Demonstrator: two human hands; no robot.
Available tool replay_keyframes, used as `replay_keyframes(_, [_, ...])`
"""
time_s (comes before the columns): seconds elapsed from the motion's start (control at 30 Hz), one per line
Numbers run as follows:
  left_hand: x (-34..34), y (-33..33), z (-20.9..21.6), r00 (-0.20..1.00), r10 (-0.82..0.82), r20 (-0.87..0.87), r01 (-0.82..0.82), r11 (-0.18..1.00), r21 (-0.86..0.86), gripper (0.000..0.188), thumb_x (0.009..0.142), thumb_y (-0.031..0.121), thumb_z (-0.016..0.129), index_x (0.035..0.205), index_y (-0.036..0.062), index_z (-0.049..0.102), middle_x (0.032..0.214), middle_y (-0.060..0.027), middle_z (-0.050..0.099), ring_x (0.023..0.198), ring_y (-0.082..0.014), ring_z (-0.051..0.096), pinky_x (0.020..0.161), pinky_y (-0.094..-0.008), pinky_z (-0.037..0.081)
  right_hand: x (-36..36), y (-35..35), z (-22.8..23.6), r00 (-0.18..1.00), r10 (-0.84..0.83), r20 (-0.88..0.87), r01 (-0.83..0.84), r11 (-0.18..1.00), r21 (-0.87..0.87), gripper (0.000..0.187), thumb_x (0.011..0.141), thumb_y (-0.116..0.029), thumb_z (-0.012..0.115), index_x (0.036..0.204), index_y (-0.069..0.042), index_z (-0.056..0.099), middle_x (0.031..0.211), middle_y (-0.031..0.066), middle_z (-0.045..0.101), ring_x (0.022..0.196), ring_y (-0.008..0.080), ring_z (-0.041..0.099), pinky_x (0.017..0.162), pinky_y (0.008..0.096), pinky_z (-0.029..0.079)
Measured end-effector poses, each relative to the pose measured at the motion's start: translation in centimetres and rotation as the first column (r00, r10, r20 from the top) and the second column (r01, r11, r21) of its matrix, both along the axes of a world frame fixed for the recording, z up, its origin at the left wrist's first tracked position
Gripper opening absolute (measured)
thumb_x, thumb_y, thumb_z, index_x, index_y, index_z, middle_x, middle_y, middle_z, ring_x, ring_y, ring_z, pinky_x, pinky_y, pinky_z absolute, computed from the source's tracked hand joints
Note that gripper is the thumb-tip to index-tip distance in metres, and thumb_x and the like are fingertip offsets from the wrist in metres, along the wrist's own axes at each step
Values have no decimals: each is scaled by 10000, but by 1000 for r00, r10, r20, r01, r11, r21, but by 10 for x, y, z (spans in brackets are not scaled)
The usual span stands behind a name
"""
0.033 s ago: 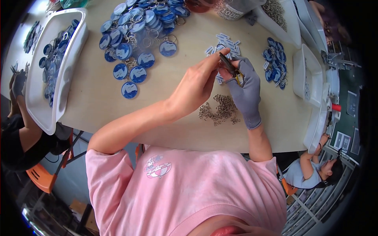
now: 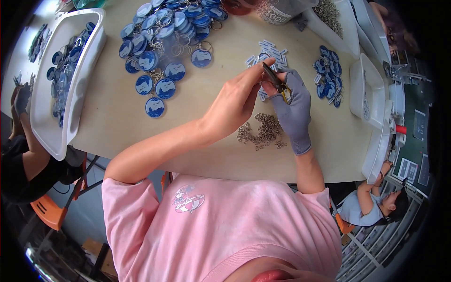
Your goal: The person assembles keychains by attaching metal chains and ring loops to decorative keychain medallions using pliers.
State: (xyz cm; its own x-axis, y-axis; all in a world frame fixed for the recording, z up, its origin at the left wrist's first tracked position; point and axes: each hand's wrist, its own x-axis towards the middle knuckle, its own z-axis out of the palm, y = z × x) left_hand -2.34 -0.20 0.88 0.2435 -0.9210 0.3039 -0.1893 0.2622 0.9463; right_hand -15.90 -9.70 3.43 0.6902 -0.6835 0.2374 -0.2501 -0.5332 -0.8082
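My right hand [image 2: 295, 108], in a grey fingerless glove, is closed around small pliers [image 2: 272, 75] with dark jaws and a yellow handle. Against the pliers' jaws is my bare left hand [image 2: 231, 101], its thumb and fingers pinched together; what they hold is hidden. Beyond both hands lie small white printed tags [image 2: 268, 44], partly covered by my fingers. A heap of small metal rings [image 2: 267, 130] sits on the table just below my hands. To the left, round blue keychains [image 2: 165, 88] with split rings form a large pile.
Blue keychains with tags [image 2: 328, 73] lie in a smaller pile at right, beside a white tray [image 2: 358, 101]. A white bin of metal rings [image 2: 327, 16] stands far right. On the left is a long white tray [image 2: 70, 127] of keychains. Other people sit at both sides.
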Motion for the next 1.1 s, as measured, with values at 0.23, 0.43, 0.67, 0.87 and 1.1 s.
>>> replay_keyframes(0.23, [-5,-1,0,999,32,-30,-35,993,-109,662,781,-218,419,1414,-32,369,1018,-159,664,928,-313,641,844,-381,497,3,3,5,1000,18,1,-17,998,-54,169,837,-92,727,958,2,655,893,98,621,802,212,614,728,313,489])
replay_keyframes(0.43, [-4,0,0,999,47,-3,-47,992,-115,664,785,-220,413,1418,-31,351,1182,-134,657,916,-295,641,880,-378,506,4,5,9,999,-7,-37,4,996,-93,162,831,-87,730,948,-2,657,879,98,617,771,215,609,696,317,484])
replay_keyframes(0.67, [-4,1,4,997,54,-63,-61,992,-110,648,797,-214,419,1413,-18,372,1160,-155,660,935,-274,656,870,-373,510,1,2,4,1000,-14,-8,14,998,-59,169,838,-104,731,949,1,659,867,95,611,757,209,600,688,314,482])
replay_keyframes(0.87, [-2,1,4,991,50,-127,-62,994,-87,617,784,-204,445,1373,-22,436,1110,-167,672,980,-288,671,876,-368,510,0,2,4,1000,-8,6,9,999,-48,165,835,-103,731,936,-1,651,857,87,603,755,204,597,690,311,481])
replay_keyframes(1.1, [-1,4,3,934,-90,-346,91,996,-13,655,817,-215,356,1441,-14,349,1437,-168,467,1331,-262,472,1050,-336,410,2,4,9,999,34,-5,-34,997,-72,148,825,-80,734,912,-7,640,864,90,597,762,214,591,689,312,476])
